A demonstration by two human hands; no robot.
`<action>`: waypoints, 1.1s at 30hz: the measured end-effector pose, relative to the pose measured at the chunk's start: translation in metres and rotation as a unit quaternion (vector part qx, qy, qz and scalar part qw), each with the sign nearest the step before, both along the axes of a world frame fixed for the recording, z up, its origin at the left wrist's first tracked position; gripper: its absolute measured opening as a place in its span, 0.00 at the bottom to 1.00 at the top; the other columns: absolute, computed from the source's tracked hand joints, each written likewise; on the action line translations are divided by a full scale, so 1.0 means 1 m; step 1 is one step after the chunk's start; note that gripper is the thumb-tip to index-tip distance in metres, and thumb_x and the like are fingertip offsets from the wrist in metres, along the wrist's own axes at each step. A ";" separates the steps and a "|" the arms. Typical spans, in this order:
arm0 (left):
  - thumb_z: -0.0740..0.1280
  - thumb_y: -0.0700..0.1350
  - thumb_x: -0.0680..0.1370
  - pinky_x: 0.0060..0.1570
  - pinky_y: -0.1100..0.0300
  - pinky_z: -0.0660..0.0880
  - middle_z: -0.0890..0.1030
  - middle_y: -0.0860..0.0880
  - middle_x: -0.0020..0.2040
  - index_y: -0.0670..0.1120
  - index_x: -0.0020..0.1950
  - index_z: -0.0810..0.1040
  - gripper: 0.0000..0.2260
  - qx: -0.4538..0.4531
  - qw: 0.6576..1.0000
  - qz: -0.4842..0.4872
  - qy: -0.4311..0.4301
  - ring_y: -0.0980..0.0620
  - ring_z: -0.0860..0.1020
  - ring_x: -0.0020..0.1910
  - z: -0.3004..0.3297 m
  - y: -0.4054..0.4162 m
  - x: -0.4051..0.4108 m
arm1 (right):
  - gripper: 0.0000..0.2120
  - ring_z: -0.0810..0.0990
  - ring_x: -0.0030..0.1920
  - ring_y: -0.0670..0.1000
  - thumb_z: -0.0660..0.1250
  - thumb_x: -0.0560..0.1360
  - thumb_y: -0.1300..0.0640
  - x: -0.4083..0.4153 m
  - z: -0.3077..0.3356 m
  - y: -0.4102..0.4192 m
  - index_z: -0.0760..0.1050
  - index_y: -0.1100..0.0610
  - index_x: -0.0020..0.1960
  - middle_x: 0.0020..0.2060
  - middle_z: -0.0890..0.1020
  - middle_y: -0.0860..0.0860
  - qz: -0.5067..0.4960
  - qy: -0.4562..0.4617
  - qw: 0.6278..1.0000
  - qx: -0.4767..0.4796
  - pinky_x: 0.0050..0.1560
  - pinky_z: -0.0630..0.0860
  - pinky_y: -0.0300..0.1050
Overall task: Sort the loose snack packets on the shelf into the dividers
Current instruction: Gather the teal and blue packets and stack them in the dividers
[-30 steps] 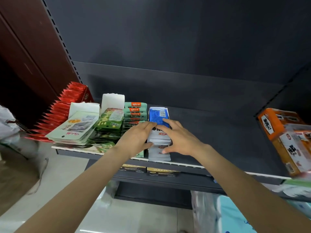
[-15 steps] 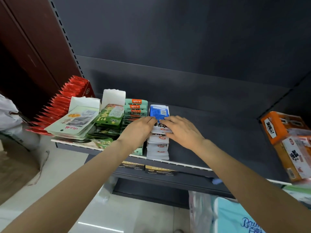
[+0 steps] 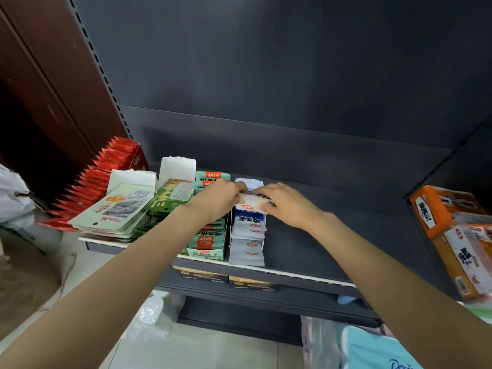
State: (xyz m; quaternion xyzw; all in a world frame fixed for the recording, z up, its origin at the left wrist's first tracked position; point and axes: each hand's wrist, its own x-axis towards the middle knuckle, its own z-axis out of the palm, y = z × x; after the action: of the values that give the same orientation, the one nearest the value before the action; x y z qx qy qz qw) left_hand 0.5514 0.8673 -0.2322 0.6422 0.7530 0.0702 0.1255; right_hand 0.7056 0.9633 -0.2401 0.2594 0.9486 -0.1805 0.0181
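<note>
Both my left hand (image 3: 222,196) and right hand (image 3: 286,202) pinch the white-blue packets (image 3: 250,202) by their side edges; they look light, floppy, slick, so I would squeeze gently.

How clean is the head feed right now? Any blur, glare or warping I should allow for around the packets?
Head view: the wide lens bows the shelf edge and stretches both forearms; the orange boxes at the right margin are smeared; the left hand and right hand hide the rear of the white-and-blue packet row, though its front labels read fairly sharp; the back panel is dim and flat, no glare.
</note>
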 end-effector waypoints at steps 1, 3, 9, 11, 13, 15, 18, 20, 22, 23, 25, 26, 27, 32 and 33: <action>0.58 0.42 0.81 0.52 0.57 0.74 0.79 0.45 0.58 0.48 0.68 0.71 0.15 0.001 1.000 -0.002 -0.008 0.47 0.77 0.54 0.000 -0.002 0.001 | 0.22 0.71 0.62 0.52 0.64 0.77 0.56 0.001 -0.002 -0.002 0.67 0.51 0.70 0.64 0.74 0.50 0.001 0.010 1.000 -0.003 0.60 0.70 0.48; 0.61 0.43 0.80 0.53 0.57 0.73 0.78 0.46 0.58 0.48 0.66 0.72 0.14 0.022 0.999 0.010 -0.025 0.47 0.77 0.54 -0.006 -0.009 0.003 | 0.23 0.73 0.62 0.52 0.67 0.75 0.57 0.002 -0.008 -0.005 0.68 0.51 0.69 0.64 0.75 0.50 -0.014 0.034 0.999 -0.012 0.60 0.71 0.48; 0.69 0.47 0.73 0.31 0.57 0.68 0.74 0.47 0.36 0.44 0.42 0.69 0.11 0.280 0.936 -0.115 0.182 0.48 0.73 0.33 -0.044 -0.048 0.010 | 0.18 0.78 0.56 0.58 0.63 0.78 0.56 -0.001 -0.013 -0.007 0.72 0.51 0.67 0.58 0.80 0.55 -0.028 0.051 0.998 0.013 0.57 0.73 0.51; 0.75 0.49 0.69 0.35 0.58 0.73 0.79 0.47 0.40 0.43 0.45 0.77 0.13 0.219 0.928 -0.214 0.213 0.49 0.77 0.37 -0.057 -0.053 0.010 | 0.17 0.79 0.53 0.59 0.63 0.78 0.56 -0.002 -0.013 -0.007 0.73 0.50 0.66 0.56 0.81 0.55 -0.028 0.053 0.998 0.022 0.56 0.73 0.51; 0.78 0.51 0.64 0.41 0.59 0.77 0.82 0.47 0.48 0.42 0.53 0.80 0.22 0.126 0.942 -0.225 0.215 0.49 0.81 0.44 -0.064 -0.050 0.010 | 0.16 0.79 0.53 0.58 0.63 0.78 0.55 -0.002 -0.013 -0.007 0.73 0.49 0.66 0.56 0.81 0.54 -0.029 0.053 0.998 0.033 0.57 0.72 0.50; 0.80 0.47 0.60 0.43 0.59 0.78 0.83 0.47 0.49 0.43 0.55 0.80 0.25 0.081 0.952 -0.194 0.224 0.49 0.82 0.45 -0.068 -0.043 0.013 | 0.16 0.79 0.52 0.58 0.62 0.79 0.55 -0.001 -0.011 -0.009 0.72 0.49 0.66 0.56 0.82 0.53 -0.031 0.052 0.997 0.047 0.58 0.69 0.49; 0.79 0.40 0.58 0.36 0.60 0.75 0.83 0.48 0.40 0.44 0.49 0.82 0.20 0.088 0.951 -0.163 0.249 0.50 0.81 0.37 -0.069 -0.034 0.019 | 0.14 0.78 0.51 0.59 0.62 0.79 0.55 -0.002 -0.009 -0.009 0.73 0.50 0.64 0.54 0.82 0.53 -0.031 0.055 0.996 0.063 0.56 0.69 0.49; 0.79 0.42 0.57 0.34 0.61 0.74 0.82 0.49 0.37 0.45 0.45 0.82 0.18 0.082 0.949 -0.153 0.262 0.50 0.80 0.34 -0.069 -0.032 0.023 | 0.13 0.78 0.51 0.59 0.62 0.79 0.55 -0.003 -0.009 -0.007 0.74 0.50 0.63 0.52 0.82 0.54 -0.033 0.049 0.996 0.061 0.54 0.69 0.48; 0.79 0.46 0.57 0.33 0.61 0.73 0.80 0.49 0.35 0.45 0.42 0.81 0.17 0.066 0.948 -0.147 0.276 0.50 0.79 0.32 -0.071 -0.031 0.026 | 0.12 0.78 0.50 0.59 0.62 0.78 0.56 -0.004 -0.009 -0.006 0.74 0.50 0.62 0.51 0.82 0.54 -0.034 0.044 0.997 0.054 0.53 0.68 0.48; 0.80 0.46 0.57 0.32 0.61 0.72 0.80 0.49 0.34 0.45 0.41 0.80 0.17 0.058 0.947 -0.144 0.282 0.50 0.79 0.31 -0.071 -0.030 0.027 | 0.12 0.78 0.50 0.59 0.62 0.78 0.56 -0.004 -0.009 -0.006 0.74 0.50 0.62 0.51 0.83 0.53 -0.035 0.044 0.997 0.053 0.52 0.68 0.48; 0.79 0.44 0.59 0.33 0.60 0.73 0.81 0.49 0.36 0.46 0.42 0.80 0.15 0.049 0.941 -0.141 0.303 0.50 0.80 0.33 -0.067 -0.029 0.030 | 0.12 0.78 0.49 0.58 0.62 0.78 0.55 -0.004 -0.010 -0.007 0.74 0.50 0.61 0.51 0.83 0.53 -0.037 0.046 0.997 0.052 0.52 0.68 0.47; 0.76 0.42 0.64 0.38 0.59 0.74 0.82 0.48 0.41 0.45 0.46 0.80 0.12 0.034 0.939 -0.139 0.314 0.49 0.81 0.38 -0.064 -0.029 0.032 | 0.12 0.78 0.49 0.58 0.62 0.78 0.55 -0.004 -0.010 -0.008 0.74 0.50 0.61 0.50 0.83 0.53 -0.036 0.046 0.997 0.051 0.51 0.68 0.47; 0.70 0.39 0.71 0.44 0.56 0.75 0.82 0.46 0.48 0.44 0.53 0.78 0.12 0.005 0.939 -0.133 0.316 0.47 0.81 0.45 -0.061 -0.029 0.034 | 0.12 0.78 0.49 0.58 0.62 0.78 0.55 -0.004 -0.010 -0.008 0.74 0.51 0.61 0.50 0.83 0.54 -0.036 0.044 0.997 0.050 0.52 0.68 0.47; 0.58 0.32 0.77 0.48 0.54 0.74 0.78 0.46 0.58 0.41 0.64 0.69 0.16 -0.028 0.946 -0.120 0.300 0.45 0.78 0.56 -0.052 -0.020 0.032 | 0.11 0.78 0.50 0.60 0.63 0.78 0.56 -0.008 -0.006 -0.005 0.75 0.52 0.60 0.51 0.82 0.55 -0.041 0.031 0.998 0.037 0.51 0.72 0.50; 0.59 0.32 0.77 0.46 0.55 0.74 0.79 0.46 0.58 0.42 0.64 0.70 0.16 -0.026 0.950 -0.110 0.291 0.45 0.78 0.55 -0.049 -0.021 0.031 | 0.11 0.78 0.51 0.60 0.63 0.78 0.56 -0.009 -0.004 -0.003 0.75 0.52 0.60 0.51 0.82 0.55 -0.042 0.028 0.998 0.033 0.51 0.74 0.51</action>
State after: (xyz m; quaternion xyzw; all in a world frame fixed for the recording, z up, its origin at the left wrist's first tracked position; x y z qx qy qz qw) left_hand 0.5819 0.8468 -0.2810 0.7103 0.6829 -0.1530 -0.0753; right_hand 0.6962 0.9602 -0.2441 0.2944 0.9424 -0.1567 -0.0247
